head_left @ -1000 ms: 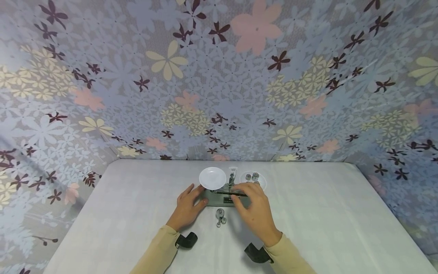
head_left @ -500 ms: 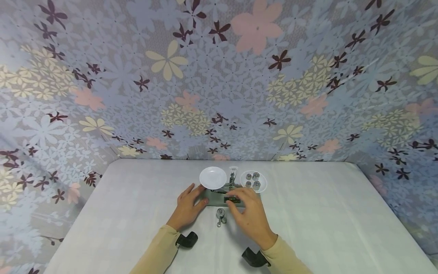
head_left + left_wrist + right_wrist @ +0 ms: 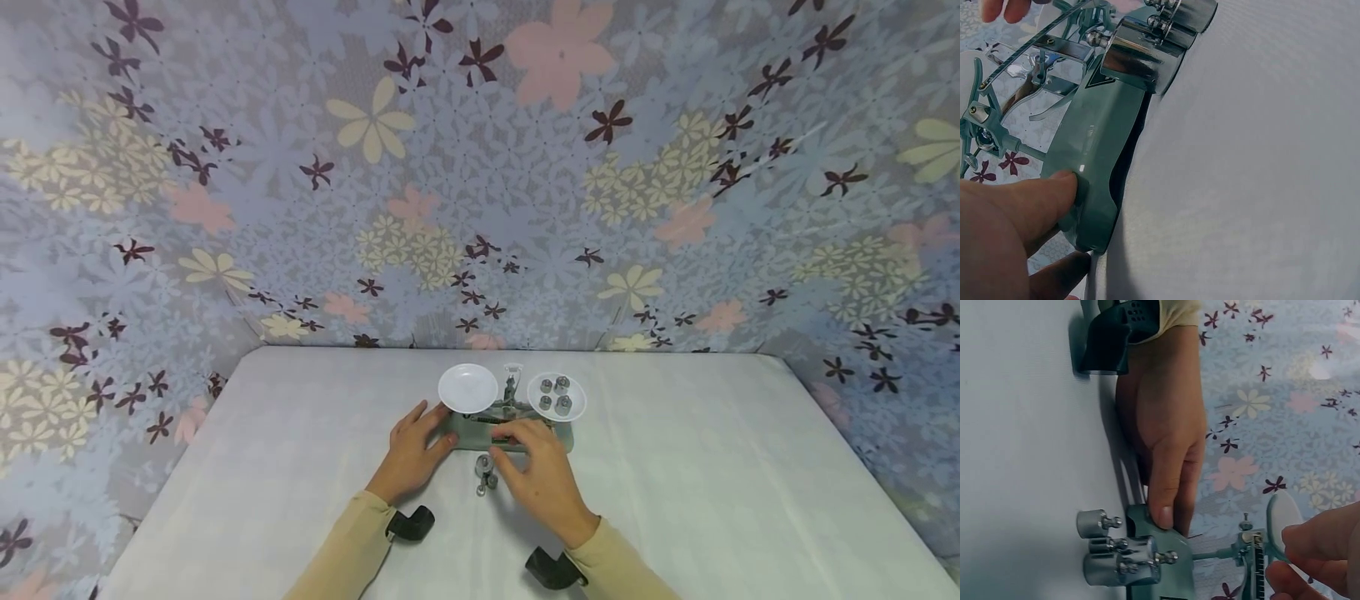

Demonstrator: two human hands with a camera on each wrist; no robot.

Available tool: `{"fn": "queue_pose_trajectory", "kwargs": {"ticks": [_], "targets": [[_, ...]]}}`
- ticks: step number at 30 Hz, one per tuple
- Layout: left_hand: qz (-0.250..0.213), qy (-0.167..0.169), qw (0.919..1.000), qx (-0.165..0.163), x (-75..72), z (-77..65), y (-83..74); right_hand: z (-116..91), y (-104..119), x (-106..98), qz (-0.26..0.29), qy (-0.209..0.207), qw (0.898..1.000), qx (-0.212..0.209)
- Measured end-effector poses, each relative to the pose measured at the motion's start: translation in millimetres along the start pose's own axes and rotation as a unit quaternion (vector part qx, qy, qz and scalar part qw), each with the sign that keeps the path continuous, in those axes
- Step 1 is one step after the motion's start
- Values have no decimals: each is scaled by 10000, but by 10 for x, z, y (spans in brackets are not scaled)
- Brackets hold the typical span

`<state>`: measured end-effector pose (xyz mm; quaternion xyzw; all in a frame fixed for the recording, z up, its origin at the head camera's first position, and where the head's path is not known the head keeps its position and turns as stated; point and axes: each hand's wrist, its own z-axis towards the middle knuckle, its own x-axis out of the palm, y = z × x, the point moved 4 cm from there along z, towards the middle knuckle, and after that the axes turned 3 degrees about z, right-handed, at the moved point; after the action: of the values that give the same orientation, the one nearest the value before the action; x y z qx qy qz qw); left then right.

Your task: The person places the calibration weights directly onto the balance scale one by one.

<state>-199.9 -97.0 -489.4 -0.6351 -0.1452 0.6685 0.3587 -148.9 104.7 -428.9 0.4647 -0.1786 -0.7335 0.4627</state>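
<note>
Closest up, loose weights sit at 7 o'clock off the scale, which is towards the far edge of the white table. Right hand is at 5, fingers loosely bent, thumb apart from them. Left hand, at 9, grips the scale's end. Left pan's around 10, right pan at 2 with four weights on it. Floral wall at 12.

Booth-like place, flower-patterned walls

Balance base: left pan sits at ten o'clock; right pan, holding four weights, two; loose weights, seven.
</note>
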Motion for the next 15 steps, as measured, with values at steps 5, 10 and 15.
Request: {"fn": "queue_pose_trajectory", "kwargs": {"ticks": [5, 10, 15], "targets": [[-33, -32, 10000, 36, -14, 73, 13, 56, -61, 60, 123, 126, 9997, 183], [61, -64, 9999, 79, -6, 143, 53, 100, -145, 130, 144, 181, 9994, 254], [97, -137, 9997, 177, -8, 213, 91, 137, -221, 193, 70, 169, 9994, 290]]}}
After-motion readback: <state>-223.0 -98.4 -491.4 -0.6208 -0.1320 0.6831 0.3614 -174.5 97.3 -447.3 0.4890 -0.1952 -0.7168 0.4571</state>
